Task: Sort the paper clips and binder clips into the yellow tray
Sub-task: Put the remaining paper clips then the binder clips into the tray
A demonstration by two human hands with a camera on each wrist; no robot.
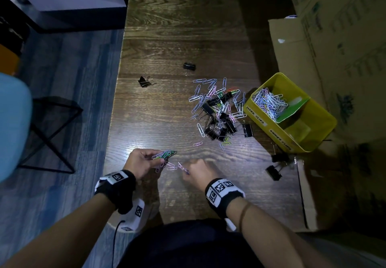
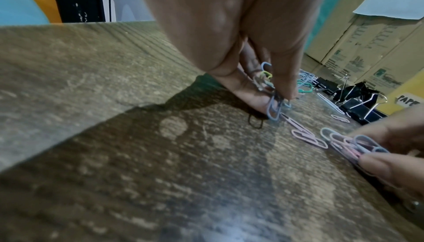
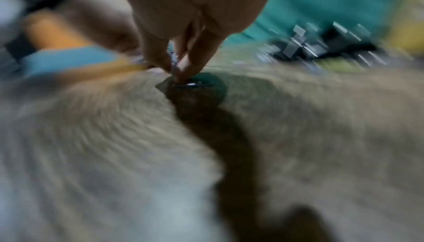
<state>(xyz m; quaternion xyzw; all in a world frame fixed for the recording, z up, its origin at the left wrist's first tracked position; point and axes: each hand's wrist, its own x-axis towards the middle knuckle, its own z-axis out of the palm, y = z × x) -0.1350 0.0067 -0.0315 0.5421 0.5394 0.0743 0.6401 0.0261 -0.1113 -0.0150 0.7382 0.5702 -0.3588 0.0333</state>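
While you sit at the near edge of the dark wood-grain worktop (image 1: 177, 37), your left hand (image 1: 142, 161) is curled around a bunch of coloured paper clips (image 1: 165, 154), thumb and fingers pinching them just above the surface. Your right hand (image 1: 198, 172) pinches a few pale clips (image 2: 353, 144) low against the wood; the right wrist view is heavily blurred, but it does show the fingertips closed on something thin. Between your hands a few pink clips (image 1: 171, 166) lie flat on the worktop.

Further out, right of centre, a mixed pile of paper clips and black binder clips (image 1: 219, 111) sits just beside the yellow tray (image 1: 325, 127). The tray stands at the worktop's right side, split by a green divider (image 1: 292, 111): the far compartment, labelled for paper clips, holds a heap of sorted clips (image 1: 269, 101); the near one carries the binder clips label and shows only bare yellow floor. Two loose binder clips (image 1: 276, 166) lie near the tray's near corner, and two more (image 1: 146, 81) rest well apart towards the far left of the pile.

Cardboard boxes (image 1: 338, 37) crowd the right side of the worktop. To your left, blue plank flooring (image 1: 69, 69), a black metal frame (image 1: 52, 134) and a pale blue seat (image 1: 12, 125) fill the room.
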